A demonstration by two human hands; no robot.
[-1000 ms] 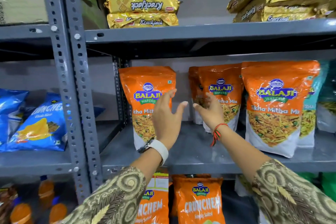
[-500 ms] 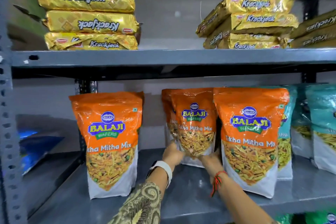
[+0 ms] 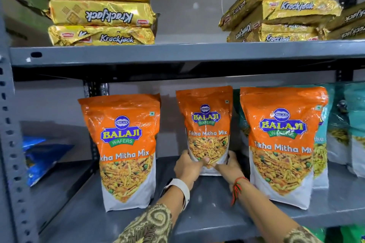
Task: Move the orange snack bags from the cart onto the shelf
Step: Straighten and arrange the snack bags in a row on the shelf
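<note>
Three orange Balaji snack bags stand upright on the grey middle shelf [image 3: 207,215]. The middle orange bag [image 3: 205,124] sits further back; my left hand [image 3: 188,167] grips its lower left corner and my right hand [image 3: 229,167] grips its lower right corner. A left orange bag [image 3: 124,144] and a right orange bag [image 3: 280,140] stand nearer the front edge on either side, apart from my hands. The cart is out of view.
Teal snack bags [image 3: 353,130] stand behind and right of the right orange bag. Gold Krackjack packs [image 3: 98,12] are stacked on the upper shelf, with more gold packs [image 3: 284,12] to the right. A blue bag [image 3: 41,158] lies in the left bay past the grey upright [image 3: 9,144].
My hands went from open and apart in front of the shelf to gripping the middle orange bag's lower corners. The camera has moved closer and the view shifted right.
</note>
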